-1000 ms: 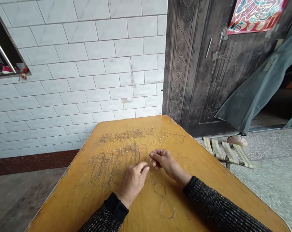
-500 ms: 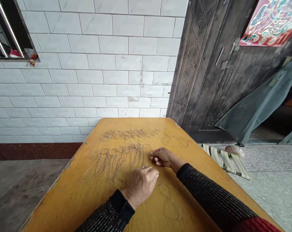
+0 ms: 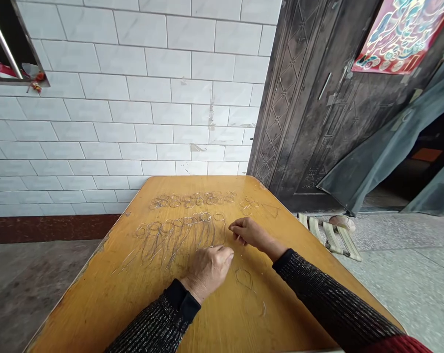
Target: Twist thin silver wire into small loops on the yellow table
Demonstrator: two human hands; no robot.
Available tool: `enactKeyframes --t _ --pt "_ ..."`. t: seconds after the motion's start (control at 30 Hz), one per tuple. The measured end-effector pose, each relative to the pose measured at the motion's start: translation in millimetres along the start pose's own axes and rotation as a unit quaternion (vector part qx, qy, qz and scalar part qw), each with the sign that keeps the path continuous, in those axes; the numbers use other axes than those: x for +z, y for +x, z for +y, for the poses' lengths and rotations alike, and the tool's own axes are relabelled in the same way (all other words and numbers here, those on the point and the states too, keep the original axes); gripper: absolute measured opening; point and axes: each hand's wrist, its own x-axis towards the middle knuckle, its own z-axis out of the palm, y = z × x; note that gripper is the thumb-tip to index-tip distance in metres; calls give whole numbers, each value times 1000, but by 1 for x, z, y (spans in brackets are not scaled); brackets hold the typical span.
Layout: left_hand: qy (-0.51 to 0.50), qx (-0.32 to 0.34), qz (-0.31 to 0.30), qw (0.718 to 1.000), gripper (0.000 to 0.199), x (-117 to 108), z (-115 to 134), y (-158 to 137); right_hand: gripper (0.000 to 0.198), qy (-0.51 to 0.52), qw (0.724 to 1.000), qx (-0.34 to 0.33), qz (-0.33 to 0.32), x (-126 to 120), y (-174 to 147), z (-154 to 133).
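Observation:
My left hand (image 3: 210, 270) is closed, knuckles up, over the middle of the wooden table (image 3: 163, 314); its fingertips are mostly hidden. Just beyond and to the right, my right hand (image 3: 249, 232) has thumb and fingers pinched together. Anything between them is too fine to make out. Beside its fingertips lies a thin wire loop (image 3: 219, 216) with a tail running toward me. To the left, several looped wires (image 3: 166, 228) form a row, tails trailing forward. A separate wire loop (image 3: 244, 278) with a curved tail lies nearer me, right of my left hand.
Farther back lies a row of coiled wire loops (image 3: 192, 200), with a few more wires (image 3: 250, 204) at its right. A white tiled wall (image 3: 133, 113) stands behind the table. Right are a dark carved door (image 3: 299, 122), a grey-green curtain (image 3: 387, 142) and a strapped stool (image 3: 332, 238).
The view has shifted, so the table sits slightly more left. My right hand has moved slightly right from the nearest wire loop. My left hand stays closed over the table.

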Motion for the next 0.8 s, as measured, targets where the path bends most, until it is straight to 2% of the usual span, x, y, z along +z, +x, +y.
enactKeyframes --t 0.2,0.33,0.47,0.63,0.8 --pt "-43 -22 28 998 17 2 -7 4 15 -59 996 -36 -56 -6 -65 20" --pt "-47 -17 52 997 16 2 -8 4 10 -181 976 -118 -27 -3 -88 31" --pt "-31 14 72 997 17 -2 -6 3 7 -256 949 -181 -17 1 -93 33" --pt "-11 59 87 994 19 0 0 0 11 -260 952 -162 14 7 -87 32" --pt "7 55 90 994 19 2 2 4 9 -241 958 -152 29 8 -77 39"
